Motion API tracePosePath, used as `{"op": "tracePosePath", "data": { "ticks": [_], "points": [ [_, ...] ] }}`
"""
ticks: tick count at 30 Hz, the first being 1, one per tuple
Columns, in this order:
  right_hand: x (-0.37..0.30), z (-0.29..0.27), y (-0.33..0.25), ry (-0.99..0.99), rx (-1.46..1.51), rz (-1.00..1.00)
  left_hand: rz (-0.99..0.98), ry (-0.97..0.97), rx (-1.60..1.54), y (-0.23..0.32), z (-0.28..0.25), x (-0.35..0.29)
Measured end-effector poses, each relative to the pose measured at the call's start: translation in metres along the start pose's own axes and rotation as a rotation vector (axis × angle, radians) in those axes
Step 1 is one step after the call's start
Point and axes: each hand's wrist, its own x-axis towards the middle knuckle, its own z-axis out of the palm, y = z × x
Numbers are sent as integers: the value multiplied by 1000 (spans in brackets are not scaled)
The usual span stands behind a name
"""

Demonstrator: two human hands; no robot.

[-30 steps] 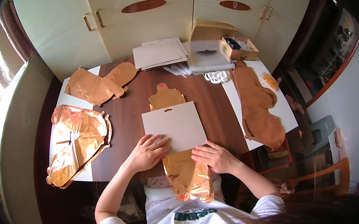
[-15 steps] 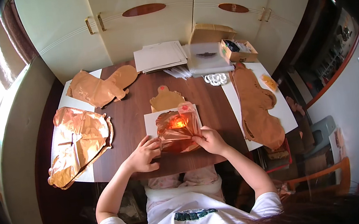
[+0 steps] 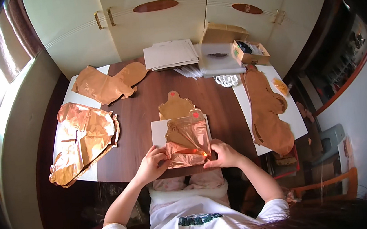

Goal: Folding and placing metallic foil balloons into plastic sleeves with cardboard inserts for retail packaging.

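Note:
A folded rose-gold foil balloon lies in front of me on a white card, its tab with a red mark pointing away. My left hand has curled fingers and a thumb at the near left edge of the foil. On the opposite side, my right hand grips the near right edge between thumb and fingers. Just beyond the card lies another folded piece of the foil, also with a red-marked tab. Whether my fingertips also pinch the card is hidden.
Large flat foil balloons lie at left, far left and right on white sheets. At the back are stacked white cards, a clear plastic box, white rings and a small carton. An orange packet lies right.
The near part of the foil now lies flatter and folded over. My right hand has moved toward the near edge, and my left fingers have closed in on the left edge. The view has shifted slightly.

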Motion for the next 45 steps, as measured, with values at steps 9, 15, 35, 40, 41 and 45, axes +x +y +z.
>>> {"op": "tracePosePath", "data": {
  "ticks": [9, 15, 35, 40, 41, 45],
  "points": [
    [-8, 14, -8, 107, -134, 106, -96, 134, -6, 16, 15, -13],
    [-5, 22, -12, 228, -293, 4, -45, 205, 101, 16, 25, -14],
    [2, 26, -6, 192, -304, 157, -140, 268, 287, 26, 38, -11],
    [8, 29, -6, 396, -448, -15, -142, 337, 423, 27, 44, -14],
    [7, 29, -5, 396, -448, -16, -142, 338, 423, 28, 43, -14],
    [8, 30, -3, 228, -390, 96, -222, 343, 477, 28, 40, -17]
  ]
}}
